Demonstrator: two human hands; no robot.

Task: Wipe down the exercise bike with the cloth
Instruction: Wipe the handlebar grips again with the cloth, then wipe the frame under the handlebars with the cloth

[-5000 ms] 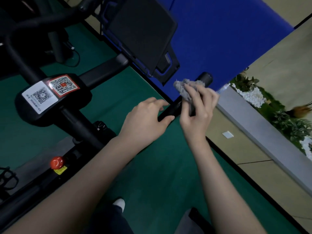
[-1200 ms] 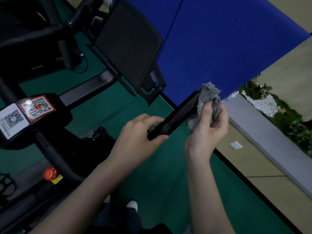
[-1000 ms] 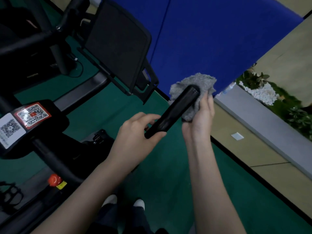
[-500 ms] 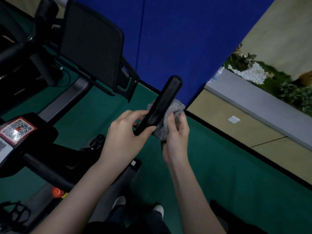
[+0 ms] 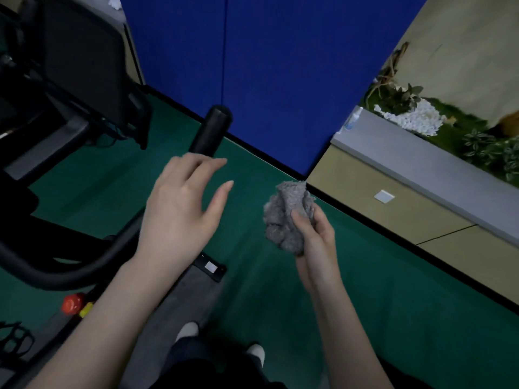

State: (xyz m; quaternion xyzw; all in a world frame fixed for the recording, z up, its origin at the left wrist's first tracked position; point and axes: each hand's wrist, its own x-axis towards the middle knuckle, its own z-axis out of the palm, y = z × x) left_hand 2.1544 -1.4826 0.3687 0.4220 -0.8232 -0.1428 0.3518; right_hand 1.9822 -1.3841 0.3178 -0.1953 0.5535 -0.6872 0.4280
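While right hand (image 5: 317, 237) grips bunched cloth (image 5: 286, 217), left hand (image 5: 182, 209) spread over handlebar (image 5: 212, 130)

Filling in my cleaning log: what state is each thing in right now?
handlebar grip: bare, uncovered.
cloth: bunched up, apart from the handlebar grip.
right hand: grips the cloth.
left hand: open, fingers spread, holding nothing.
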